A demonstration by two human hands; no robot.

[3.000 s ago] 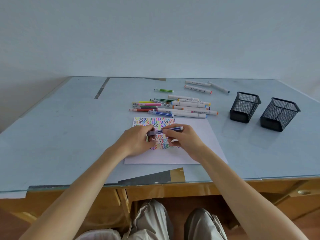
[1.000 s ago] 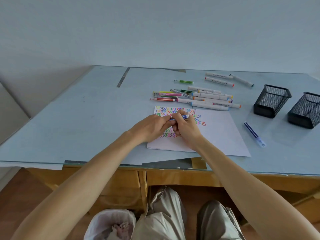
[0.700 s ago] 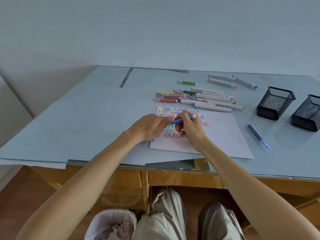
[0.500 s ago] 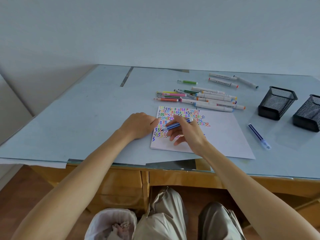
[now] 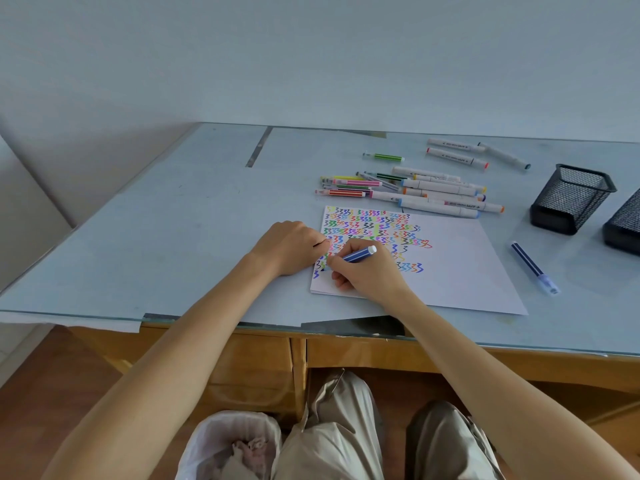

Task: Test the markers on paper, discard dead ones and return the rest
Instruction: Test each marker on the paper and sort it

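the right hand point(image 5: 367, 271) is pinching a blue marker point(image 5: 358, 254), its tip meeting the paper point(image 5: 460, 268) at the sheet's left edge, while the left hand point(image 5: 294, 245), curled, is pinning that edge; a short firm zigzag on blank white looks best.

Blue-striped marker point(image 5: 358, 255); paper point(image 5: 450, 271) white, multicoloured zigzags.
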